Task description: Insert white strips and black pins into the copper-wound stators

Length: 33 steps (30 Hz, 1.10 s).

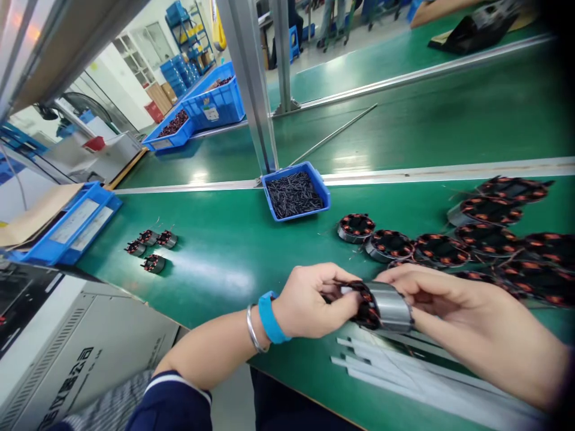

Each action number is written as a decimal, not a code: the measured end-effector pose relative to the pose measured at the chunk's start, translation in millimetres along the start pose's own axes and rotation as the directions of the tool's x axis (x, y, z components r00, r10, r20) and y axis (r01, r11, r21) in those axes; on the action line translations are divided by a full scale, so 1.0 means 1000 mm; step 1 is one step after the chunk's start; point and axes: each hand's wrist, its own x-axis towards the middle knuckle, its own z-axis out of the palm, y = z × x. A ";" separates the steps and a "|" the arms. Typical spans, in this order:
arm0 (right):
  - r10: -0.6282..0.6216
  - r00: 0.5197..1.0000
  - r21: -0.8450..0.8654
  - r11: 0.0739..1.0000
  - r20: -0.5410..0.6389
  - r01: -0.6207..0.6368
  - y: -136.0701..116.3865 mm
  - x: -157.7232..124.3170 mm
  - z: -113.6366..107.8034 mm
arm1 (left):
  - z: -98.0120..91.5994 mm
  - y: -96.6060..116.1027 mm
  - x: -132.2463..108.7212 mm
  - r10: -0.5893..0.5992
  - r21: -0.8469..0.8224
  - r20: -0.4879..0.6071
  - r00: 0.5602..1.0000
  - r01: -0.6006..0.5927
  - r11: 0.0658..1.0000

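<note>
Held in front of me on its side is a motor stator, a silvery ring with dark insulation and copper windings. My right hand grips its right end between thumb and fingers. At the left end, the thumb and fingers of my left hand are pinched at the windings; a small white bit shows at the fingertips, too small to name. Several more stators lie flat at the right, beyond my right hand. White strips lie on the bench below the held stator.
A small blue bin of short black tubes stands mid-bench by a metal post. Several small stators sit at the left near blue trays. A thin rod lies beyond the rail. Larger blue bins stand farther back.
</note>
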 end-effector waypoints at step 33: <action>0.160 0.983 0.146 0.974 0.089 -0.172 -0.014 0.005 0.003 | -0.016 -0.006 0.017 -0.302 -0.445 0.327 0.895 0.428 0.787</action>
